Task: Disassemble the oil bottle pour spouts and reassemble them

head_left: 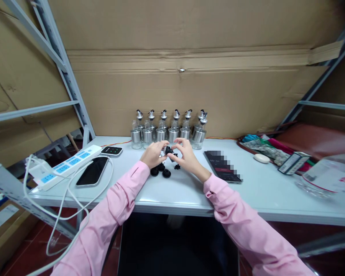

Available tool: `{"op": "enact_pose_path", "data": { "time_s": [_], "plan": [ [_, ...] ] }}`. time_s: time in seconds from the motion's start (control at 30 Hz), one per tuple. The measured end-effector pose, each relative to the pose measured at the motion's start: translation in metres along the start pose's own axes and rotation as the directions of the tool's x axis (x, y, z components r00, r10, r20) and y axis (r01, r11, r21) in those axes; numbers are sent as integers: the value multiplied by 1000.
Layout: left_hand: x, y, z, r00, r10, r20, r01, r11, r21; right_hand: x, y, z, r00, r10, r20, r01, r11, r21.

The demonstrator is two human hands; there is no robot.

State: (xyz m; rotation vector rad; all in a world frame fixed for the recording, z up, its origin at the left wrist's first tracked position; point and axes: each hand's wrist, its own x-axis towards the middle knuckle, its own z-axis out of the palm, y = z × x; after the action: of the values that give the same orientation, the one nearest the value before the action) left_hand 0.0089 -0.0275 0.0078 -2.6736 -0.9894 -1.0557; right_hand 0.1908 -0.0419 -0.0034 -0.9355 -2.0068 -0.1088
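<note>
Above the table, between both hands, is a small black part with a light, silvery edge (168, 150), like a piece of a bottle pourer. My left hand (154, 154) is closed on its left side, fingertips pinching it. The curved thumb and index finger of my right hand (186, 156) meet it from the right. Below lie several round black caps (166, 173), partly covered by my left hand. Small black pieces (177, 166) sit under my right hand. Behind stand glass bottles with steel sleeves (161, 135), the front ones mostly open-necked; those behind carry pourer tops (176, 114).
To the left are a power strip (66, 166) with looping white cables, a phone (92, 171) and a small black device (111, 151). A dark tablet (222, 166) lies right of my hands. Farther right are a white oval object (261, 158), a small box (293, 163) and a clear plastic jug (330, 174).
</note>
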Motion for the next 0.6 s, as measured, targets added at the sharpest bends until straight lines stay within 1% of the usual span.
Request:
{"op": "enact_pose_path", "data": {
  "time_s": [0.13, 0.3, 0.43, 0.6],
  "plan": [
    [1, 6, 1, 997, 48, 62, -50, 998, 26, -1, -1, 3, 999, -21, 27, 21, 1000, -1],
    [2, 9, 6, 989, -2, 147, -13, 995, 101, 0, -2, 3, 998, -60, 35, 60, 998, -2],
    [3, 9, 6, 982, -35, 186, 15, 994, 107, 1, -4, 2, 997, -75, 31, 75, 997, 20],
    [4, 10, 4, 975, -47, 217, 26, 995, 100, 1, -5, 2, 994, -98, 50, 98, 995, 2]
  ]
}}
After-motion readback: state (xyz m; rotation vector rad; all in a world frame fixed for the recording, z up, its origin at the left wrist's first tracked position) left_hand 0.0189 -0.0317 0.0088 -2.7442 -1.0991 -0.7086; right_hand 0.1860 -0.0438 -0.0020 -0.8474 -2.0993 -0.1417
